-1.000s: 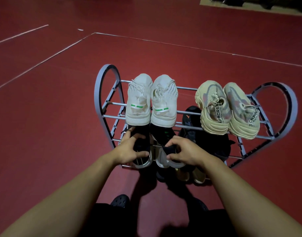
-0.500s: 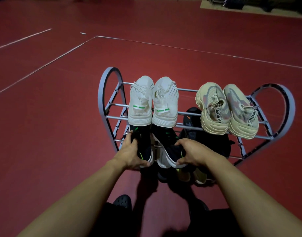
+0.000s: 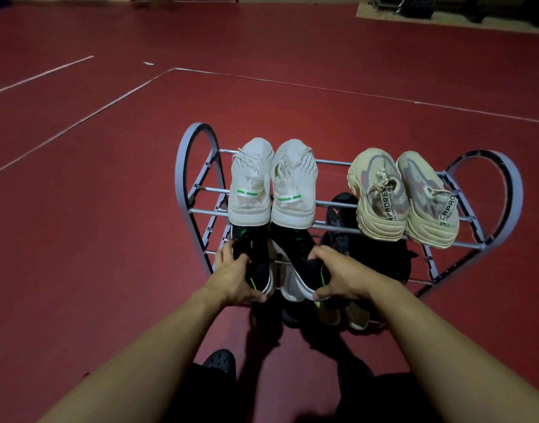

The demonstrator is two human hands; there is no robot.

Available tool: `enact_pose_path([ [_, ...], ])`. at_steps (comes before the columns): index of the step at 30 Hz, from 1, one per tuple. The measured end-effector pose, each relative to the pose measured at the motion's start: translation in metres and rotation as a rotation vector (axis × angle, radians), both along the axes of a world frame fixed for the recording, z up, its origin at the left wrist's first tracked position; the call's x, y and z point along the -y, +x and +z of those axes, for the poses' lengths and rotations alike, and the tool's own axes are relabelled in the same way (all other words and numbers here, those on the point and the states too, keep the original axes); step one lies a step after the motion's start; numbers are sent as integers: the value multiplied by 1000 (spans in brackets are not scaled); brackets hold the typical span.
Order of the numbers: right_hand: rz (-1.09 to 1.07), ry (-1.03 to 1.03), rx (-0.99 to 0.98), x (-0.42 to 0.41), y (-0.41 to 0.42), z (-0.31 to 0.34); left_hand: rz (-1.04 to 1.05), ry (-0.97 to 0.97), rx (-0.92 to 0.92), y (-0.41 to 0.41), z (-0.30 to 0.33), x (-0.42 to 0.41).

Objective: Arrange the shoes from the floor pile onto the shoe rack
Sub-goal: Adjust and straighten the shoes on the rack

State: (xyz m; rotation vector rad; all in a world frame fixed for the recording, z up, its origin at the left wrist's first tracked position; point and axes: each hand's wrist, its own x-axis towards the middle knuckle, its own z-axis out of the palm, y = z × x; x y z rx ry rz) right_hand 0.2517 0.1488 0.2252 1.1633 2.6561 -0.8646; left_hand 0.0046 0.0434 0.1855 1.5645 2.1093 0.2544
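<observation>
A grey metal shoe rack point(image 3: 198, 190) with curved ends stands on the red floor. On its top tier sit a white pair point(image 3: 272, 184) at the left and a beige pair point(image 3: 402, 196) at the right. My left hand point(image 3: 234, 277) grips the heel of a black shoe with a white sole point(image 3: 257, 264). My right hand point(image 3: 338, 274) grips the heel of its mate point(image 3: 301, 267). Both black shoes point into the lower tier under the white pair. Another dark shoe point(image 3: 341, 215) lies on the lower tier to the right.
Below the rack's front edge, partly in shadow, lie yellowish shoes point(image 3: 344, 315) on the floor. My black perforated clog point(image 3: 220, 361) shows at the bottom. White lines point(image 3: 115, 102) cross the floor. Dark gear point(image 3: 414, 7) sits far back right.
Both hands have pushed the black pair forward into the lower tier, and the grips have shifted back to the heels. The view has tilted slightly.
</observation>
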Motion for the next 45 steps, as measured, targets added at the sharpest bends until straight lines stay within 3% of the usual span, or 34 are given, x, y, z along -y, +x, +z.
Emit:
enact_pose_path([
  [7,-94,20,55,3,0,-7,111,-87,90,1,-9,2],
  [15,-158,51,-13,8,-7,0,176,55,206,-1,-4,1],
  [22,-174,131,-81,24,-30,5,217,187,210,4,2,-10],
  [36,-231,284,-108,33,-52,-7,260,222,235,-6,4,-17],
  [45,-351,328,-211,14,-65,-21,270,274,149,-22,-17,-36],
])
